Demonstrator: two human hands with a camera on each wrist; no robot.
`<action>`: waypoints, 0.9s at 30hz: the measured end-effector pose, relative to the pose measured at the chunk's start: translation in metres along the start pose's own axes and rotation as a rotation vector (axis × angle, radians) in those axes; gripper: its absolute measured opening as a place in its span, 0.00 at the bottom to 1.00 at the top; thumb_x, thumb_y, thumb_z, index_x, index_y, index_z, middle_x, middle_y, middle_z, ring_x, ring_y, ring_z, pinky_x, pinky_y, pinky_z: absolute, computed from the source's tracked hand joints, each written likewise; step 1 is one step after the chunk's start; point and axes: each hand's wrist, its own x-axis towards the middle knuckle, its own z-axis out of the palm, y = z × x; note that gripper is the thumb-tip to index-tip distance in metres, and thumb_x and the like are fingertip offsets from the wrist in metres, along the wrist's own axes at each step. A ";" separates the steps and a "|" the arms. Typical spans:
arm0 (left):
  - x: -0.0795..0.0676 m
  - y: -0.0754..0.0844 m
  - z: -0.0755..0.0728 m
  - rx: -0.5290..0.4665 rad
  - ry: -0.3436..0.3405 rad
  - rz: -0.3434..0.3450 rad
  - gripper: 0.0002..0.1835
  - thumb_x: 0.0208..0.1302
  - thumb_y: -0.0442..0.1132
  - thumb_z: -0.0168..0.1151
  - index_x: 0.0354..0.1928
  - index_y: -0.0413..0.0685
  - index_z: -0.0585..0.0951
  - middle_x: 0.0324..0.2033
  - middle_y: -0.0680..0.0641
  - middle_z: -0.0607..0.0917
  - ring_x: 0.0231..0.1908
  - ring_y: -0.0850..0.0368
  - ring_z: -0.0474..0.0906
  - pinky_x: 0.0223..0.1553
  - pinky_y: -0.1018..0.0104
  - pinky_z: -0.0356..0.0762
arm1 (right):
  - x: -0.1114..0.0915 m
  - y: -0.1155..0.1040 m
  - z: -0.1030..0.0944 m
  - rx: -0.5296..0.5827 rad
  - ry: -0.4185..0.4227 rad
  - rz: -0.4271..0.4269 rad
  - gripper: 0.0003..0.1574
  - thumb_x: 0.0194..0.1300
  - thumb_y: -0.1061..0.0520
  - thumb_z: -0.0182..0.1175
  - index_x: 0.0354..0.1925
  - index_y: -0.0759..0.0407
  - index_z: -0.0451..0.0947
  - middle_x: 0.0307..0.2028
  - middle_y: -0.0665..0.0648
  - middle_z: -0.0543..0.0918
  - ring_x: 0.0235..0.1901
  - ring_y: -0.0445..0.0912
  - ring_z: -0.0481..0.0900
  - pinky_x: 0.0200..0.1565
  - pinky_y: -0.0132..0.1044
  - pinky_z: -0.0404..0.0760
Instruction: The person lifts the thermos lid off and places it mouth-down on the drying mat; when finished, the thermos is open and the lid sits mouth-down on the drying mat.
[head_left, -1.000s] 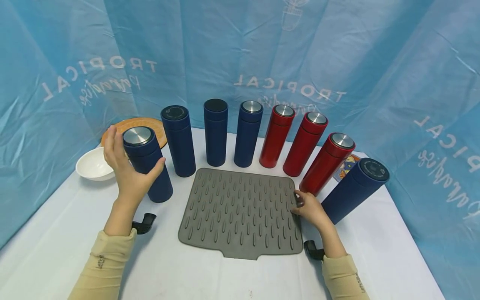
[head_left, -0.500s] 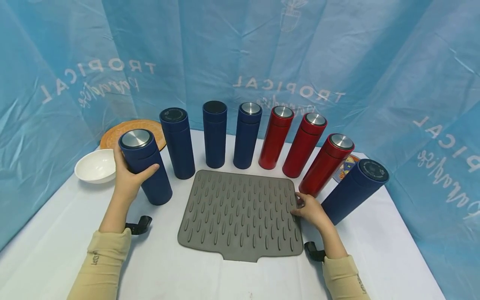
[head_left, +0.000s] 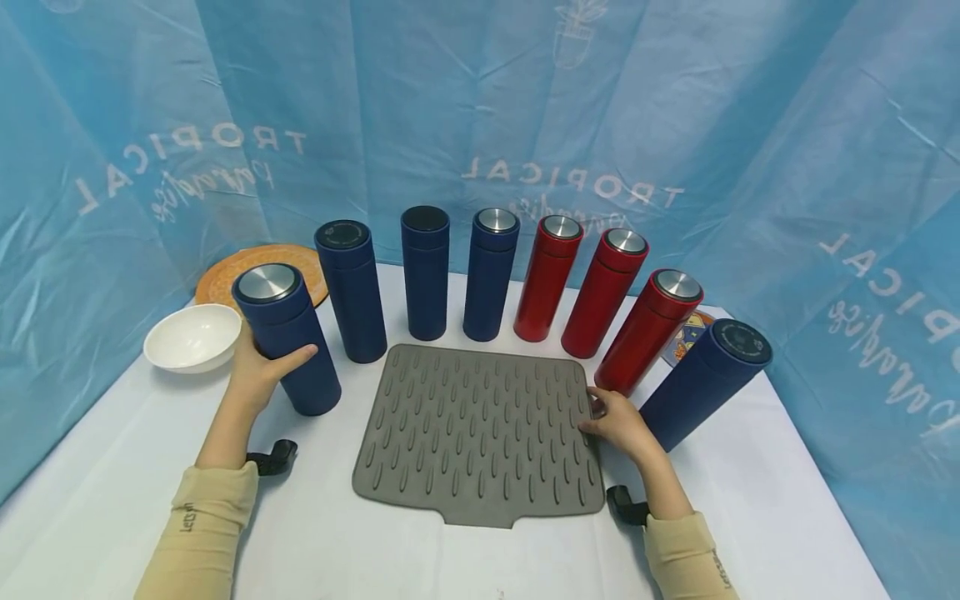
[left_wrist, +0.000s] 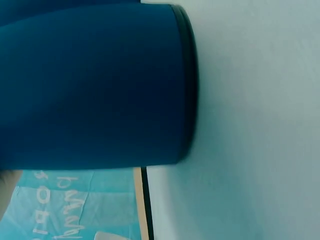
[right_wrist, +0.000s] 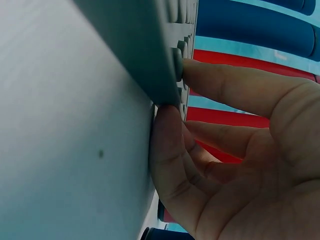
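And here's your left hand point(head_left: 257, 372) at the navy flask point(head_left: 287, 327) with the steel-topped lid point(head_left: 267, 283), its thumb across the near side and the other fingers out of sight behind: it looks like a real grasp round the body. The flask is at the left of the tabletop point(head_left: 300, 542), beside the white bowl point(head_left: 193, 337); whether its base touches down, you can't tell. Expect a stiff, fairly weighty cylinder, heavier if filled; the matte coat should give you decent friction, but it's tall, so a high push could tip it. Mid-body is your place to hold, not the slick lid.

Over to your right hand point(head_left: 618, 423), pinching the right edge of the ribbed grey mat point(head_left: 480, 433), fingers on both faces of the rim. The mat lies mid-tabletop, likely light, rubbery, bendy, hardly fragile. A one-edge hold could let it sag, so a second hold opposite would help. Mind your knuckles: the nearest red flask point(head_left: 648, 332) stands just beyond them.
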 end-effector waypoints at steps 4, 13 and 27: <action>-0.001 0.001 0.002 0.050 0.021 -0.034 0.46 0.49 0.26 0.66 0.68 0.53 0.54 0.53 0.59 0.67 0.50 0.66 0.66 0.59 0.53 0.61 | 0.000 0.000 0.000 -0.017 -0.001 -0.003 0.38 0.48 0.66 0.67 0.57 0.76 0.66 0.38 0.65 0.80 0.37 0.52 0.76 0.40 0.46 0.75; -0.001 0.018 0.012 0.084 -0.003 0.096 0.45 0.45 0.22 0.67 0.65 0.53 0.61 0.52 0.62 0.70 0.51 0.67 0.67 0.55 0.63 0.64 | 0.001 0.002 0.001 -0.010 -0.001 -0.008 0.39 0.48 0.65 0.67 0.57 0.76 0.66 0.38 0.65 0.79 0.37 0.52 0.76 0.40 0.47 0.76; 0.000 0.051 0.072 0.149 -0.176 0.278 0.49 0.33 0.26 0.74 0.64 0.46 0.64 0.54 0.41 0.73 0.51 0.57 0.68 0.53 0.43 0.62 | 0.000 0.000 0.001 -0.024 0.010 -0.010 0.40 0.47 0.65 0.67 0.57 0.76 0.66 0.39 0.66 0.79 0.38 0.53 0.77 0.42 0.49 0.76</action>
